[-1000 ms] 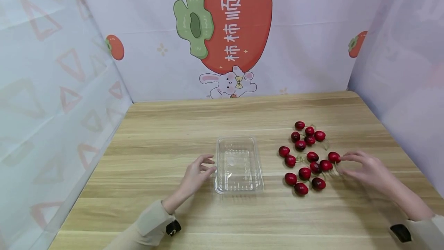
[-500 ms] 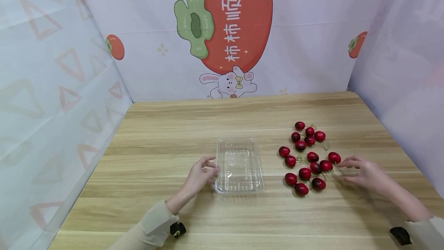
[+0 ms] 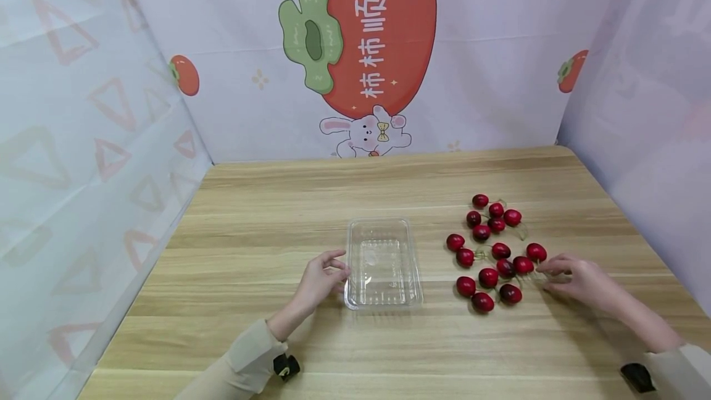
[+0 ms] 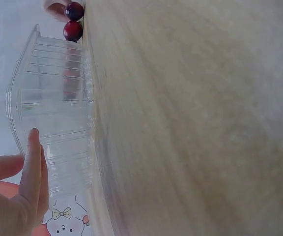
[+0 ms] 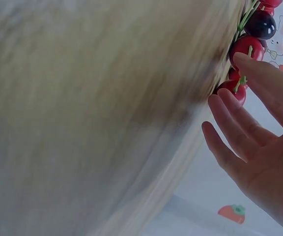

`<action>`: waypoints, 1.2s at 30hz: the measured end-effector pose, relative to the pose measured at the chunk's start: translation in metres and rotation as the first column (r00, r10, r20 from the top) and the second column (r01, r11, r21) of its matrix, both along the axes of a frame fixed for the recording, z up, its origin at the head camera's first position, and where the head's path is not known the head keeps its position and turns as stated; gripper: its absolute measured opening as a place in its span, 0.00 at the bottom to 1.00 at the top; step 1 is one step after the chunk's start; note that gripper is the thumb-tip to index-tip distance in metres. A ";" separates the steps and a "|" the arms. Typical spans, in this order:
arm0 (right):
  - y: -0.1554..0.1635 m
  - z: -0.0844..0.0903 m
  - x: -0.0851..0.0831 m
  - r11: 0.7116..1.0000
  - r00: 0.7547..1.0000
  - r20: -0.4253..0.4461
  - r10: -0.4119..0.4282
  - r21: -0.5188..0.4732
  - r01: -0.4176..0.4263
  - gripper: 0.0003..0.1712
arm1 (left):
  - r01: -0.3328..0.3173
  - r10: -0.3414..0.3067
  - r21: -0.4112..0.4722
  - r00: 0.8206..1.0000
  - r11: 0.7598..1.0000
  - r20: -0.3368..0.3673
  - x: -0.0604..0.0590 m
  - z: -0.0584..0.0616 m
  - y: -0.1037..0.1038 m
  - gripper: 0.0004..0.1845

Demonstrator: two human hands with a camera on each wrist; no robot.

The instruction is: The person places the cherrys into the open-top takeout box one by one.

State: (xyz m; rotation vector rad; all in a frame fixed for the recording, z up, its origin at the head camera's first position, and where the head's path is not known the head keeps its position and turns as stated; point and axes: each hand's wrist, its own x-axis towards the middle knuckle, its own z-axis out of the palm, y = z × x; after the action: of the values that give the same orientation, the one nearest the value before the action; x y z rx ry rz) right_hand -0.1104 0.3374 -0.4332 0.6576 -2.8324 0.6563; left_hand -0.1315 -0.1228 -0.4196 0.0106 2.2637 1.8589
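Observation:
A clear plastic box stands mid-table, its open top facing up. My left hand is at its left side, the thumb over the rim and the fingers straight along the outer wall; in the left wrist view the fingers overlap that wall. Dark red cherries with thin green stems lie in a loose group to the right. My right hand reaches in from the right, fingertips by the stem of the rightmost cherry. In the right wrist view its fingers are spread, close at the nearest cherries.
The wood-grain table ends at a printed cloth backdrop with a persimmon and a rabbit. Cloth sides rise on the left and right. A black strap is at each wrist.
My left hand has moved slightly right, its thumb now over the box rim. My right hand has shifted a little left and lower, nearer the stems. Box and cherries look practically unmoved.

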 end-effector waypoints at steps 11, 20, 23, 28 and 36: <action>0.001 -0.006 -0.006 0.992 0.989 -0.115 0.093 -0.070 -0.102 0.16 | -0.014 0.013 0.018 1.000 1.000 0.024 -0.001 0.000 0.000 0.25; -0.002 0.002 -0.005 0.999 0.995 -0.096 0.027 -0.031 -0.031 0.13 | -0.012 0.011 0.032 0.999 0.999 0.032 -0.001 0.001 0.000 0.24; -0.003 0.006 -0.004 1.000 0.994 -0.109 0.017 -0.015 -0.018 0.12 | -0.007 0.006 0.033 0.999 0.999 0.032 0.001 0.008 0.001 0.24; -0.004 0.011 -0.004 1.000 0.988 -0.153 0.021 -0.017 -0.024 0.14 | -0.015 0.014 0.032 1.000 0.999 0.028 0.000 0.005 0.002 0.24; -0.006 0.021 -0.006 0.998 0.959 -0.280 0.037 -0.034 -0.048 0.11 | -0.017 0.017 0.027 1.000 0.999 0.025 -0.001 0.002 0.001 0.24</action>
State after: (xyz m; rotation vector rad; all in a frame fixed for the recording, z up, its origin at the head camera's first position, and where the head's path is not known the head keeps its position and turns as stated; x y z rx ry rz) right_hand -0.1167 0.3310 -0.4124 0.7423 -2.5458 0.5747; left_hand -0.1323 -0.1213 -0.4179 -0.0275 2.2287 1.8877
